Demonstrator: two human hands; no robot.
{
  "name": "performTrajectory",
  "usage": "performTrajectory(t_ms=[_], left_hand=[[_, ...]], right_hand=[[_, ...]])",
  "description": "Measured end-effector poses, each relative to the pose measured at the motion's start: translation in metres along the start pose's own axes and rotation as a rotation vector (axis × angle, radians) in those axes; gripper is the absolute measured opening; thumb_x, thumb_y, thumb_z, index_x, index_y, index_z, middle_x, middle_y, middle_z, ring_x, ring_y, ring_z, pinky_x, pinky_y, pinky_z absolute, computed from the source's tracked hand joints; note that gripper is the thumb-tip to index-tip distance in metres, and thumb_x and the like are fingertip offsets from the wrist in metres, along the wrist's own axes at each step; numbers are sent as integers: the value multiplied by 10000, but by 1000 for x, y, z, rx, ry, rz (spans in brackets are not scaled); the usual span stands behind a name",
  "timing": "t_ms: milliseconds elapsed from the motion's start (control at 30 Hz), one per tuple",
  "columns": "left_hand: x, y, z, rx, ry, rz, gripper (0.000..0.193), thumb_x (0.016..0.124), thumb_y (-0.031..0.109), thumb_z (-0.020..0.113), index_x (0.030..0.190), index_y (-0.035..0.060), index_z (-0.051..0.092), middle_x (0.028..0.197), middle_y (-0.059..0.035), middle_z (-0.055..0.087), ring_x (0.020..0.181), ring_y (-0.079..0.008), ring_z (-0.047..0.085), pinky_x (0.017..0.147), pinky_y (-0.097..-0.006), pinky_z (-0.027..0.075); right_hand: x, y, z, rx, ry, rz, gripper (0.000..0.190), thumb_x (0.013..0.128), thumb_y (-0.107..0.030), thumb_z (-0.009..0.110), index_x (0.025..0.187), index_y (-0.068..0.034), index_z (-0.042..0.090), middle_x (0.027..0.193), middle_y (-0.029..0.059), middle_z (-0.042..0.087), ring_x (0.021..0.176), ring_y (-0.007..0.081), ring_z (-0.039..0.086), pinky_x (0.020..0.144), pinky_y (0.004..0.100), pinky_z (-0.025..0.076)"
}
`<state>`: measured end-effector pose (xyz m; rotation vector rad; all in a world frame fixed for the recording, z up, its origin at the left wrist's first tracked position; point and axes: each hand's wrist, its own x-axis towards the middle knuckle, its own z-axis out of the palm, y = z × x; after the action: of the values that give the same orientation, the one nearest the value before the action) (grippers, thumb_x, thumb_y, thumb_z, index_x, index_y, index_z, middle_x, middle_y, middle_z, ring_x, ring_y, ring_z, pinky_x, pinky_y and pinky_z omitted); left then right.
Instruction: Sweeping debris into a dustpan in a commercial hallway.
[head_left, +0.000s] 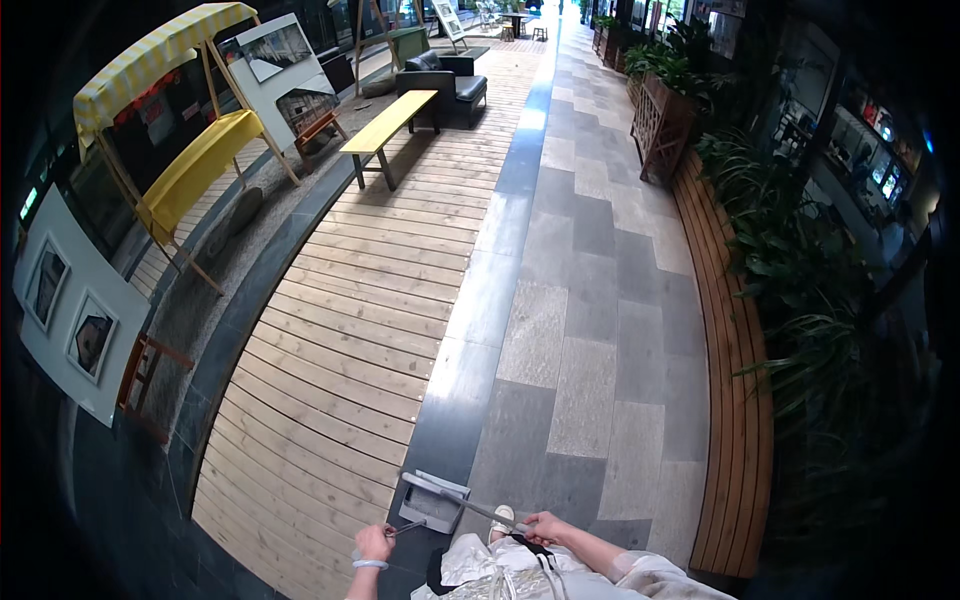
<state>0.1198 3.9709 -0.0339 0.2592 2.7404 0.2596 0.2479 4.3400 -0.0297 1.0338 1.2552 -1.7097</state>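
Note:
In the head view my left hand (373, 541), with a pale band at the wrist, grips the upper end of a long-handled dustpan (433, 508). The pan is light grey and sits low in front of me, over the dark stone strip. My right hand (547, 529) is closed around the grey stick of a broom (484, 511). This stick slants down to the left across the pan. Its narrow head lies at the pan's far left side; whether it touches the pan I cannot tell. One light shoe (501, 523) shows beneath the stick.
Wooden decking (337, 337) runs along the left, grey paving tiles (585, 337) along the right. A slatted bench (731, 420) and plants (810, 300) line the right. Ahead left are a yellow bench (390, 124), a black armchair (442, 82), picture boards (79, 307) and a yellow-draped stall (199, 169).

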Motion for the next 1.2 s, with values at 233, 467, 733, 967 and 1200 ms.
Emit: performTrajectory(t_ms=[233, 467, 733, 967, 1200], left_hand=[[51, 38, -8, -18, 46, -7, 138, 665, 275, 611, 762, 226, 697, 662, -102, 621, 668, -288, 607, 617, -383, 482], [132, 92, -32, -57, 44, 126, 141, 666, 293, 612, 761, 232, 696, 673, -103, 621, 668, -292, 606, 605, -389, 481], [211, 153, -42, 20, -108, 351, 152, 690, 279, 602, 797, 188, 660, 716, -97, 628, 697, -287, 611, 619, -405, 483], [276, 181, -39, 48, -160, 436, 157, 678, 251, 601, 799, 174, 663, 721, -103, 629, 689, -287, 611, 616, -405, 484], [313, 241, -67, 5, -106, 497, 119, 668, 228, 607, 731, 153, 674, 656, -120, 612, 653, -299, 599, 604, -395, 477]], right_hand=[[19, -64, -50, 30, 255, -177, 509, 713, 35, 571, 1197, -5, 417, 602, 77, 532, 422, 108, 474, 316, 256, 340], [63, -139, -105, 146, 601, -277, 328, 677, 23, 618, 977, 13, 486, 604, 83, 543, 409, 130, 503, 320, 274, 408], [110, -174, -101, 109, 614, -159, 219, 714, 31, 571, 912, 11, 480, 589, 77, 537, 403, 138, 497, 312, 280, 392], [76, -187, -113, 493, 186, -8, 385, 729, 110, 516, 1082, -3, 414, 631, 116, 521, 396, 121, 435, 299, 239, 299], [1, -173, -172, 608, 268, -132, 363, 719, 75, 540, 1048, 3, 405, 613, 99, 516, 422, 103, 465, 315, 224, 320]])
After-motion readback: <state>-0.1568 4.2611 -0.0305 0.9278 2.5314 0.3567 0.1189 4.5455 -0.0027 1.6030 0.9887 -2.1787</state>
